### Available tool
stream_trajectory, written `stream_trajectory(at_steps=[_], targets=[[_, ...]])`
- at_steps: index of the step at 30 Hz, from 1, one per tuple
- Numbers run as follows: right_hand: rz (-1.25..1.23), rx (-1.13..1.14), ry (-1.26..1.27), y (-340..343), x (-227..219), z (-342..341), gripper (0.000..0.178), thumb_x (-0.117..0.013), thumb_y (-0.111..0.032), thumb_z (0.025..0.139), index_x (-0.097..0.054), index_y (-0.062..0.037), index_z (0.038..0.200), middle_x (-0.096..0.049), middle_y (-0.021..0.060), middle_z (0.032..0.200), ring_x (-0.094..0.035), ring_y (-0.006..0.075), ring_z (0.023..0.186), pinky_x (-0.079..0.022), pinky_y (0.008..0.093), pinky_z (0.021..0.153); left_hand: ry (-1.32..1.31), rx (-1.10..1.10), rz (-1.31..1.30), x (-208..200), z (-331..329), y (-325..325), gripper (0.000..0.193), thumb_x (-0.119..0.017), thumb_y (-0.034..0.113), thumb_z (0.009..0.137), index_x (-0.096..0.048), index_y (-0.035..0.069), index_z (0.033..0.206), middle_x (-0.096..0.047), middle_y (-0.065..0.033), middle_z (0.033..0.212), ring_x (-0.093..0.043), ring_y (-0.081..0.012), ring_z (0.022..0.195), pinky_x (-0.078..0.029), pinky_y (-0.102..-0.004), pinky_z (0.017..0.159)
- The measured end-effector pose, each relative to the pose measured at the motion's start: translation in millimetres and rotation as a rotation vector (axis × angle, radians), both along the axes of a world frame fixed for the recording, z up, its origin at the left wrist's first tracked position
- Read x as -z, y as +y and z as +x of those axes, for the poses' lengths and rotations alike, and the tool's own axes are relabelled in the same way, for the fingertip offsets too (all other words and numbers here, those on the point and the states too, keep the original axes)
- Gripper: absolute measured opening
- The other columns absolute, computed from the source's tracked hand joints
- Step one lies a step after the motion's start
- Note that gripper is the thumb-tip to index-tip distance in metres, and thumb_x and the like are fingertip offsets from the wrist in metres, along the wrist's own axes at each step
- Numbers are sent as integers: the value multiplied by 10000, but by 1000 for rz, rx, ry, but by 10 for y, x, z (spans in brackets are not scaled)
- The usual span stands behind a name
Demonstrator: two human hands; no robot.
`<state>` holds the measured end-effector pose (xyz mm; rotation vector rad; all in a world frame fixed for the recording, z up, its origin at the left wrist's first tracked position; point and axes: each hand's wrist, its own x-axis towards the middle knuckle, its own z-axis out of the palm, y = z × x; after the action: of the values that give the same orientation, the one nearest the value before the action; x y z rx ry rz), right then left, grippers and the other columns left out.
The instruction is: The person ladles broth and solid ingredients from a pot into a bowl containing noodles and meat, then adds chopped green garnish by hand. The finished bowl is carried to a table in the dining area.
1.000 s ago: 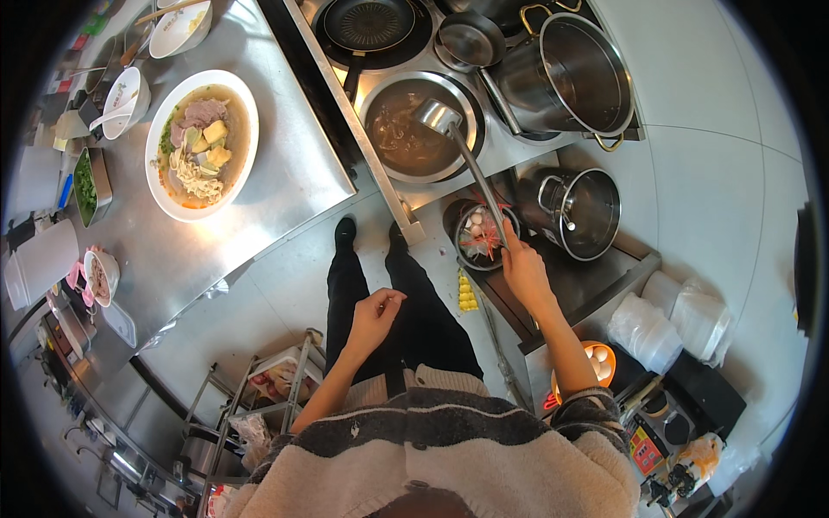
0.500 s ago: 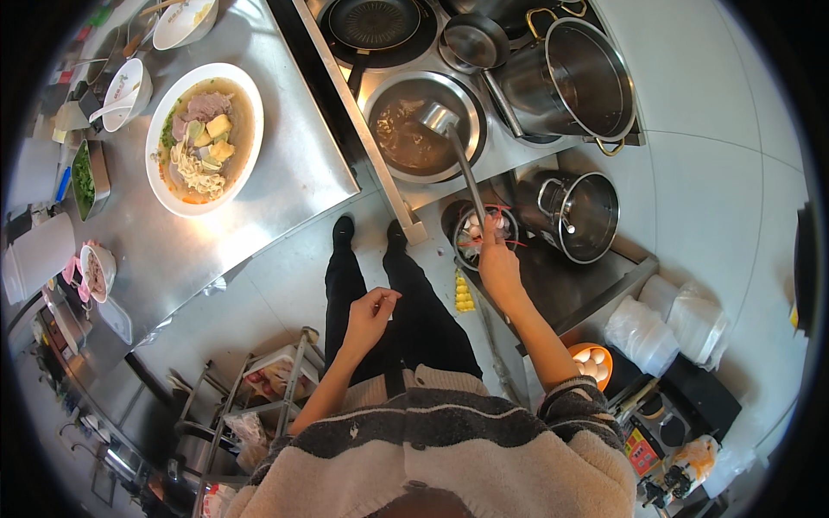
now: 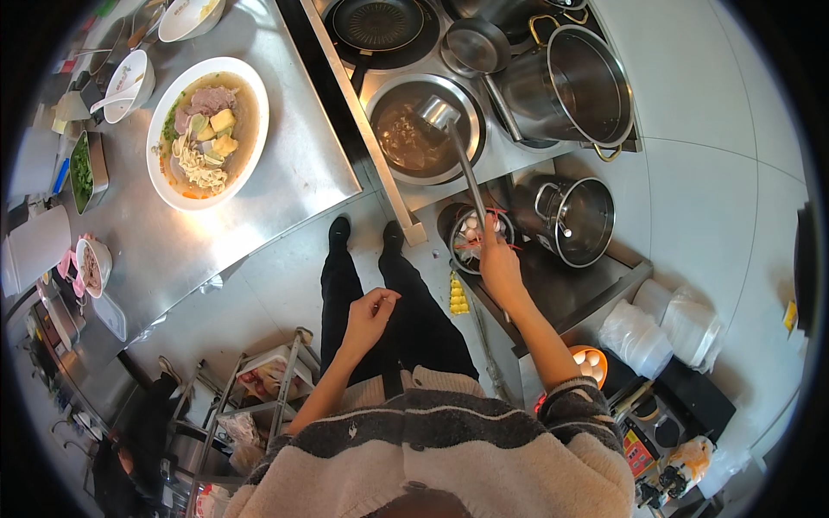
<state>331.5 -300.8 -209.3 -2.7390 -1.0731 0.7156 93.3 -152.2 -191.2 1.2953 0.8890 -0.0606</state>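
Observation:
My right hand (image 3: pixel 499 263) grips the handle of a long metal ladle (image 3: pixel 471 177). The ladle's bowl dips into brown broth (image 3: pixel 410 142) in a round steel pan (image 3: pixel 374 158) on the stove. Below the handle stands a pot of white eggs (image 3: pixel 469 233) with red strips at its rim. My left hand (image 3: pixel 370 318) hovers before my body with its fingers curled in, and nothing shows in it. On the steel table at left, a large white bowl (image 3: pixel 259 129) holds noodle soup with meat slices, yellow chunks and chopped greens.
An empty tall pot (image 3: pixel 596 82), a small saucepan (image 3: pixel 475 47) and a black frying pan (image 3: pixel 377 22) crowd the stove. Another steel pot (image 3: pixel 587 220) stands lower right. A metal rack (image 3: pixel 281 380) is at lower left; behind it is a person in dark clothes (image 3: pixel 138 432).
The ladle bowl stays in the broth, barely shifted. My view has turned slightly. A person in dark clothes has come into view at lower left.

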Motion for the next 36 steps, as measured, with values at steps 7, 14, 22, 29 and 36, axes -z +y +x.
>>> stream_trajectory(at_steps=[7, 14, 22, 29, 36], targets=[[-103, 46, -21, -6, 280, -84, 662, -514, -68, 847, -206, -5, 1429, -589, 321, 932, -617, 442, 728, -502, 494, 618, 26, 3, -27, -8, -42, -9, 188, -530, 163, 938, -641, 11, 939, -452, 63, 635, -370, -19, 573, -296, -198, 513], [189, 176, 291, -43, 150, -176, 583, -488, -44, 851, -288, 34, 1392, -596, 282, 779, -605, 390, 685, -481, 412, 646, -10, -2, -17, 72, -61, -55, 190, -531, 167, 939, -639, 11, 939, -452, 63, 635, -372, -21, 575, -300, -197, 516], [350, 552, 841, 225, 118, -353, 585, -496, -85, 882, -287, -6, 1422, -482, 60, 605, -467, 120, 469, -405, 277, 412, 30, -13, -44, 33, -63, -73, 179, -555, 161, 919, -651, 10, 927, -471, 40, 607, -395, -32, 558, -312, -206, 501], [547, 869, 1273, 205, 14, -165, 556, -464, -68, 914, -278, -59, 1438, -433, 3, 648, -384, 61, 437, -352, 218, 337, 20, 1, -22, 16, -59, -87, 186, -550, 163, 926, -648, 5, 939, -461, 55, 623, -380, -21, 569, -296, -194, 508], [519, 886, 1238, -39, -71, -141, 556, -470, -83, 929, -267, -88, 1446, -449, 12, 678, -370, 59, 440, -344, 216, 349, 13, 4, 3, -26, -17, -85, 177, -562, 150, 918, -651, -2, 930, -490, 48, 634, -393, -20, 568, -304, -192, 498]])
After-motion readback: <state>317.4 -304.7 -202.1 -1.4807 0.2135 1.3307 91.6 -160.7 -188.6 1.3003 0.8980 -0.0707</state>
